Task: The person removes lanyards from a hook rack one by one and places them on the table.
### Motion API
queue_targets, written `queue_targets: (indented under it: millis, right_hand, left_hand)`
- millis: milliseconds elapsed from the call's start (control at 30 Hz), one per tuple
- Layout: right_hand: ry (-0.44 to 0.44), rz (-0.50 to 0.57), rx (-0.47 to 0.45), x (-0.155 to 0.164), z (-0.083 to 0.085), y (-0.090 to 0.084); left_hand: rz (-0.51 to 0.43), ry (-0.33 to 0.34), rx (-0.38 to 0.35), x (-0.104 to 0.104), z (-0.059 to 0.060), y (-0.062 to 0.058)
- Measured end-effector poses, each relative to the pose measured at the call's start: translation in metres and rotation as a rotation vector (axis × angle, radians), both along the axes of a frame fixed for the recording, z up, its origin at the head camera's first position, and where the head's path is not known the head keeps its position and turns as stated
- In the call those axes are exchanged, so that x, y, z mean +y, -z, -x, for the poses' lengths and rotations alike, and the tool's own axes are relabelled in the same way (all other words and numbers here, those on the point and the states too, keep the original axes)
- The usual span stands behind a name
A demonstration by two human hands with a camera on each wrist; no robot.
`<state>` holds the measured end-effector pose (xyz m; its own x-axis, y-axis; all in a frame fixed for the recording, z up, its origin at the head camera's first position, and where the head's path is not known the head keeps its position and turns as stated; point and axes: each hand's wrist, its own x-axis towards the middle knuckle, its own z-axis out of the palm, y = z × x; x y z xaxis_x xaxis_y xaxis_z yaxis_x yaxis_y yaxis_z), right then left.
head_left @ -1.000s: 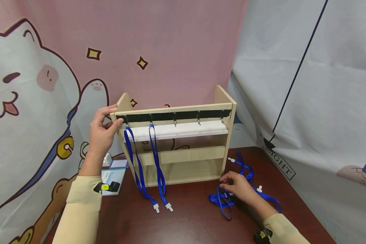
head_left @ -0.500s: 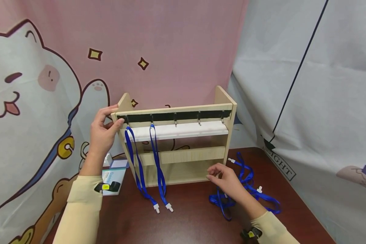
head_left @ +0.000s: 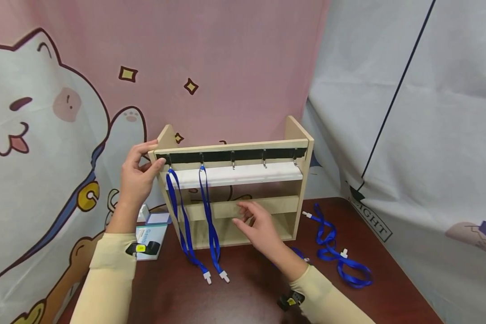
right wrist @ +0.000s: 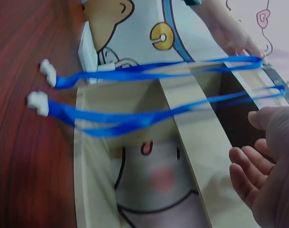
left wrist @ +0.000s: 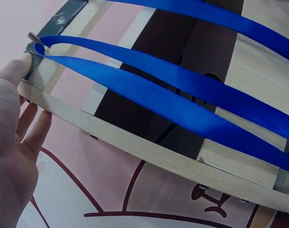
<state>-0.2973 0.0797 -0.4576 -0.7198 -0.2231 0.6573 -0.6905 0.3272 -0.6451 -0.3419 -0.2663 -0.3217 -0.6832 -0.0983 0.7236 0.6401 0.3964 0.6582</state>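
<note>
With the left hand (head_left: 139, 175) gripping the wooden rack (head_left: 227, 210) and the right hand (head_left: 260, 227) empty, the blue lanyards (head_left: 213, 236) look light, limp and best pinched opposite their white clips (head_left: 224, 276)

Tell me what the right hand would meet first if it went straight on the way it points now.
Likely the blue lanyard on the second hook from the left, ahead of the right hand in the head view. Depth is unclear; the wooden crossbar behind could come first.

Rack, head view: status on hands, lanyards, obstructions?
Left hand grips rack at upper left; right hand empty, in front of it. Two blue lanyards hung, three hooks bare. Nothing seen blocking those.
</note>
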Motion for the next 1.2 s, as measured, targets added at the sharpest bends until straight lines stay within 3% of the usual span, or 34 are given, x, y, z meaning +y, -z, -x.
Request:
queue_targets:
  millis: [367,700,867,1200]
  right_hand:
    - [0.024,-0.009,-0.065,-0.059,0.005,-0.005]
    - [0.132,0.043,0.032,-0.095,0.012,0.006]
    - [0.128,0.099,0.038,-0.107,0.014,0.012]
    - [0.163,0.171,0.064,-0.112,0.019,0.021]
  left_hand:
    - [0.003,0.021,0.019,0.002,0.001,0.001]
    - [0.005,0.012,0.005,0.008,-0.010,-0.007]
    - [-0.003,-0.010,-0.006,0.002,-0.006,-0.003]
    - [-0.006,0.016,0.015,0.000,0.000,-0.001]
